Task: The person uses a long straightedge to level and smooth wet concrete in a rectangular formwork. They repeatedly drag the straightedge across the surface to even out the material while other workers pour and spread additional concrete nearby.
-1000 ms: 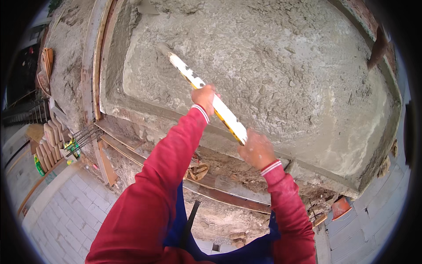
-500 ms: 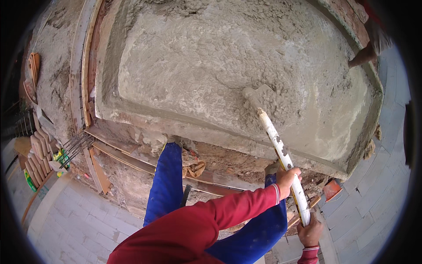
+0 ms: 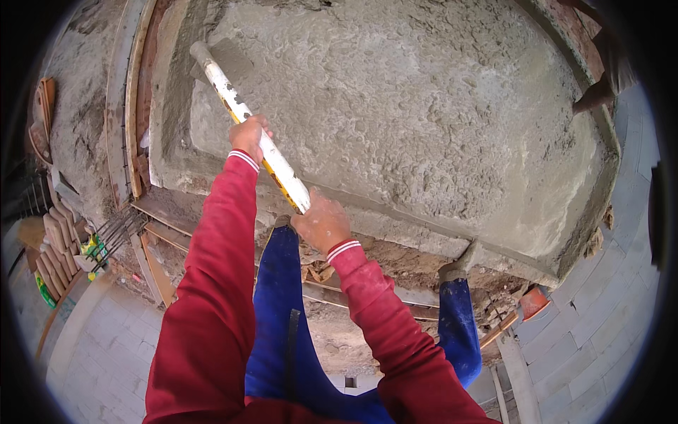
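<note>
I hold a hoe by its white and yellow handle [image 3: 281, 169], whose paint is worn to dark patches. Its blade [image 3: 232, 62] is caked in grey and rests on the wet concrete [image 3: 367, 113] near the far left corner of the trough. Partway up the handle, my left hand [image 3: 248, 138] is closed around it. My right hand [image 3: 323, 220] grips the near end, above the trough's near rim. Both arms wear red sleeves with white-striped cuffs.
Wooden boards [image 3: 134, 99] line the trough's left side, with rebar [image 3: 116, 237] poking out below. Stacked curved tan pieces [image 3: 55, 247] stand at far left. An orange container [image 3: 534, 304] lies near the right corner. Another person's limb [image 3: 595, 97] shows at upper right.
The hoe has swung from the right-middle of the concrete to the far left corner. Both hands moved left and farther away with it, leaving a ridged track in the surface.
</note>
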Action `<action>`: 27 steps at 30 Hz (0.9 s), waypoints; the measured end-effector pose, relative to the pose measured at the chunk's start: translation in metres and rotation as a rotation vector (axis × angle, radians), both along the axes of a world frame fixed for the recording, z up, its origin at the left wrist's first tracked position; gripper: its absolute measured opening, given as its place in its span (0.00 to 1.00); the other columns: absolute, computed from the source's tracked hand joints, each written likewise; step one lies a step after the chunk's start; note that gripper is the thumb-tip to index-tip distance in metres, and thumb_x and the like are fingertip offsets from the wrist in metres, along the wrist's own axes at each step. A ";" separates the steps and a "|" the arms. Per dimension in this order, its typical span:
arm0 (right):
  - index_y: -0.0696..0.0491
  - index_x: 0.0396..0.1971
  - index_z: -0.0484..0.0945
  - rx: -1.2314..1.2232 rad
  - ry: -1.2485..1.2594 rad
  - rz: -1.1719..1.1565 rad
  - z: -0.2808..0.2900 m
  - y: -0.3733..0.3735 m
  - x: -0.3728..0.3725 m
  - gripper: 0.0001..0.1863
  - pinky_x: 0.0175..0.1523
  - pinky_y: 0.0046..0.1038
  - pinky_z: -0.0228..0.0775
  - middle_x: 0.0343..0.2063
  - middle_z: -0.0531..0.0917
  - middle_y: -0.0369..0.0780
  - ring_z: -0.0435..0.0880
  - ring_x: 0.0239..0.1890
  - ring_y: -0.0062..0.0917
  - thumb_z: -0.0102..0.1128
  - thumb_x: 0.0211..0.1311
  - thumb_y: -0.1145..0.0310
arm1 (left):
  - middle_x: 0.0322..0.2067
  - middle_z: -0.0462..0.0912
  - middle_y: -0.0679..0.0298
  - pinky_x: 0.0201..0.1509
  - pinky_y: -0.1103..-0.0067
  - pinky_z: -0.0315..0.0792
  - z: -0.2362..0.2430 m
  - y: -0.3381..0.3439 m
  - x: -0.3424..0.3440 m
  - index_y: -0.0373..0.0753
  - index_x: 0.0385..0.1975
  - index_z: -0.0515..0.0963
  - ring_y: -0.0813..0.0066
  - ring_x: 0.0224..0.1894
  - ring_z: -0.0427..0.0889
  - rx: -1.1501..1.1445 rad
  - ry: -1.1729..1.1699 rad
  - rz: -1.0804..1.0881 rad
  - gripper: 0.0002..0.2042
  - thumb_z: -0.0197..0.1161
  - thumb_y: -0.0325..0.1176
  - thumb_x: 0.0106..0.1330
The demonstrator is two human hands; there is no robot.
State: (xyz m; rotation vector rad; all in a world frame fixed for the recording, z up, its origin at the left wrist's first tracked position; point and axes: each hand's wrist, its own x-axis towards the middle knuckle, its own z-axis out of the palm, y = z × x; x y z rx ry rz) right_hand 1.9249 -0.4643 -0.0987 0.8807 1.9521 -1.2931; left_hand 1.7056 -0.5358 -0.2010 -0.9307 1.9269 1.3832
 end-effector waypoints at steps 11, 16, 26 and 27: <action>0.51 0.42 0.77 0.353 -0.181 0.325 0.136 0.179 0.248 0.21 0.35 0.45 0.78 0.24 0.84 0.49 0.85 0.29 0.47 0.68 0.45 0.64 | 0.21 0.70 0.63 0.28 0.70 0.72 0.068 0.139 0.336 0.39 0.25 0.70 0.70 0.21 0.73 0.325 -0.430 0.387 0.05 0.59 0.28 0.58; 0.52 0.33 0.76 0.588 -0.304 0.268 0.236 0.211 0.356 0.16 0.31 0.46 0.76 0.20 0.82 0.48 0.83 0.25 0.49 0.65 0.40 0.68 | 0.21 0.73 0.62 0.28 0.69 0.76 0.133 0.210 0.475 0.39 0.27 0.71 0.69 0.22 0.77 0.433 -0.709 0.375 0.07 0.64 0.29 0.56; 0.54 0.41 0.77 0.520 -0.318 0.041 0.259 0.133 0.367 0.22 0.35 0.45 0.77 0.22 0.83 0.51 0.84 0.28 0.48 0.68 0.42 0.66 | 0.22 0.75 0.63 0.32 0.70 0.77 0.155 0.152 0.465 0.39 0.26 0.73 0.69 0.23 0.78 0.612 -0.840 0.219 0.06 0.65 0.27 0.54; 0.53 0.43 0.77 0.474 -0.244 0.047 0.236 0.124 0.354 0.23 0.35 0.45 0.78 0.23 0.83 0.51 0.85 0.29 0.48 0.68 0.43 0.65 | 0.21 0.75 0.64 0.32 0.71 0.77 0.151 0.135 0.432 0.39 0.25 0.72 0.70 0.23 0.78 0.640 -0.818 0.211 0.06 0.64 0.26 0.54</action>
